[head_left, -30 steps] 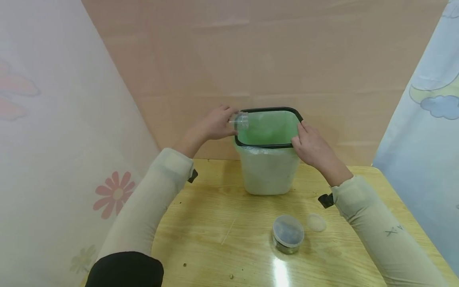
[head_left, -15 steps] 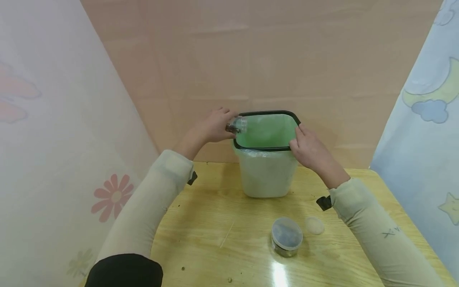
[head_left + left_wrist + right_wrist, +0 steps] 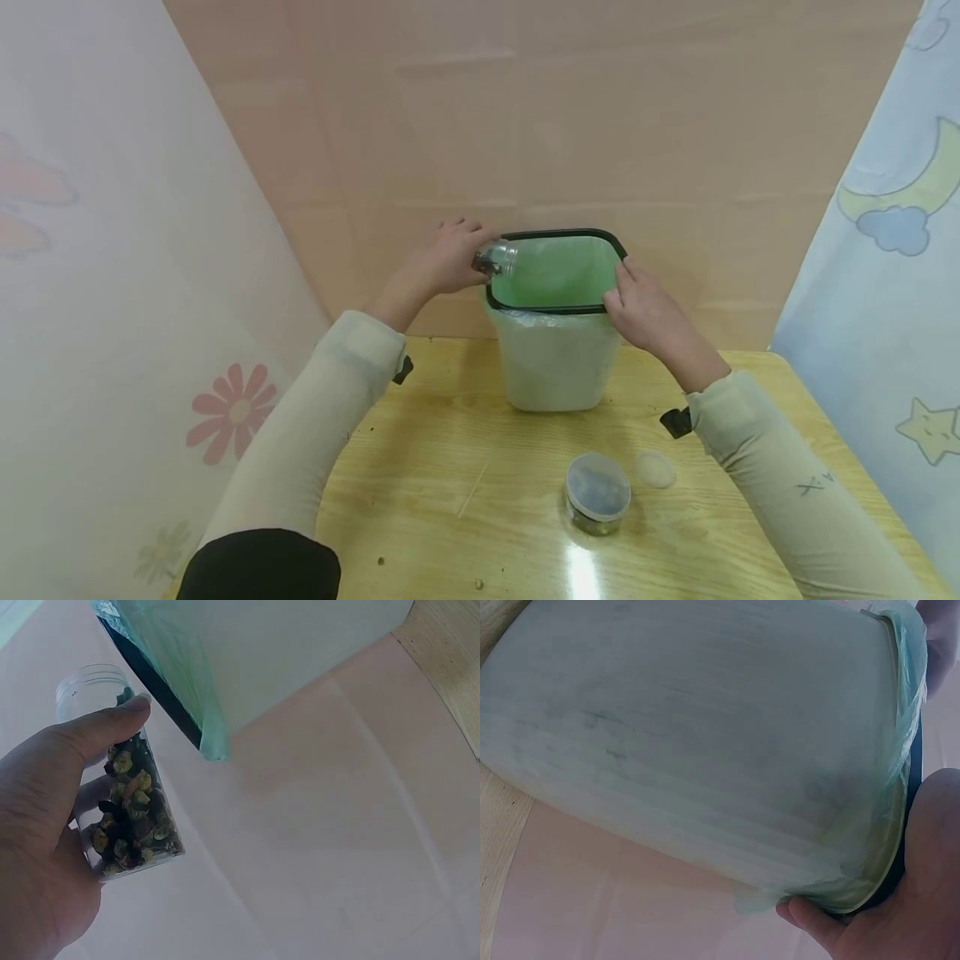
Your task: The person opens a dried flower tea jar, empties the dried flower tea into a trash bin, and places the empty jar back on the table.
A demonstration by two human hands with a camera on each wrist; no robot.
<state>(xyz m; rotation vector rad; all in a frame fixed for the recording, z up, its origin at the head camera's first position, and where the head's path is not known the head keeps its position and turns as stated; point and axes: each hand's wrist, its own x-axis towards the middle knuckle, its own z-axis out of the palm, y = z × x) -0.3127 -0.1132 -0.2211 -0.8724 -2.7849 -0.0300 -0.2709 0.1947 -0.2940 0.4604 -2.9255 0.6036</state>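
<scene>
My left hand [image 3: 450,257] grips a clear plastic jar [image 3: 498,258], lidless and lying on its side at the left rim of a waste bin [image 3: 558,367]. In the left wrist view the jar [image 3: 139,799] holds dried yellowish and dark pieces, like dried flowers, and the thumb lies across it near the threaded neck. The bin stands upright, lined with a thin green bag [image 3: 566,267] under a black rim ring [image 3: 555,310]. My right hand [image 3: 645,310] grips that rim at the right side. In the right wrist view its fingers [image 3: 810,915] wrap the rim's corner.
A lidded round clear container [image 3: 597,496] with dark contents stands on the wooden table [image 3: 420,483], in front of the bin. A thin translucent disc [image 3: 656,469] lies beside it. Behind the bin rises a plain wall covering [image 3: 420,108]; patterned curtains [image 3: 112,292] flank both sides.
Dark pieces now show in the jar, which looked clear a second ago; it has turned slightly in my left hand. My right hand has stayed on the rim.
</scene>
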